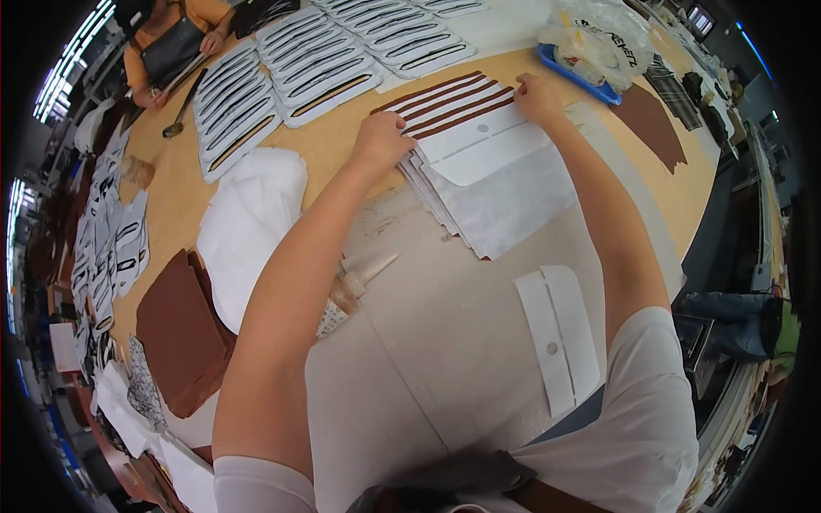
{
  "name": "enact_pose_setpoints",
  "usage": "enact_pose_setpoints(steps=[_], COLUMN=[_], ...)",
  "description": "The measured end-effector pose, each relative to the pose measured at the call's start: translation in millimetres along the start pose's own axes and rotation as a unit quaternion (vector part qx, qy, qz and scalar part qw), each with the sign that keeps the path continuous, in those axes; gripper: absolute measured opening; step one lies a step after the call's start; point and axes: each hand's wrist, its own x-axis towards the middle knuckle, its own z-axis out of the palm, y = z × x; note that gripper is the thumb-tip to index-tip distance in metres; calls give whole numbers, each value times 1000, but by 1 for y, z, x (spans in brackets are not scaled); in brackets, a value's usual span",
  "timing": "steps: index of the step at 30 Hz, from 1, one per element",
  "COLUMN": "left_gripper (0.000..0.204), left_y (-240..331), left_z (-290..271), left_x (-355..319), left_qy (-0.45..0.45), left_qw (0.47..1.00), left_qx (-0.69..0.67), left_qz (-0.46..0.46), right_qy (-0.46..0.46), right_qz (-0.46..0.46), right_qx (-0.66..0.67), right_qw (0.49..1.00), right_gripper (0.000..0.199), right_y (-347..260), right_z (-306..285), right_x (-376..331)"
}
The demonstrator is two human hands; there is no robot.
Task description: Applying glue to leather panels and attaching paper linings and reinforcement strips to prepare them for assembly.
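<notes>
Both grips pressed flat: left hand (382, 137) and right hand (537, 96) pin the brown strips (453, 101) atop the white panel stack (487, 175). Aligning step; next needs edges squared.

Bright, even overhead light from ceiling strips (73, 64) at upper left; shadows soft. Strong fisheye bending, black vignette corners. Centre sharp, rim slightly smeared.

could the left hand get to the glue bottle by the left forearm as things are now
Probably yes. The left hand rests on the stack of white and brown pieces with nothing gripped that shows, and the glue bottle lies on the table beside that forearm with nothing over it. The hand would only need drawing back.
</notes>
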Motion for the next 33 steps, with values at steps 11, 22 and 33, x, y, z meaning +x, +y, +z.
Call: enact_pose_setpoints(steps=[11,22,33], left_gripper=[21,27,16], left_y=[4,6,32], left_z=[3,7,-89], left_x=[21,12,-189], left_qy=[-25,79,86], left_qw=[974,990,693], left_qx=[-159,-55,-716], left_qz=[-159,-107,-5], right_qy=[22,135,-128], right_qz=[-6,-111,-191], right_qx=[19,-13,455], right_qw=[1000,984,860], right_gripper=[18,16,18], right_y=[5,1,-148], right_z=[6,13,-51], right_x=[11,10,-140])
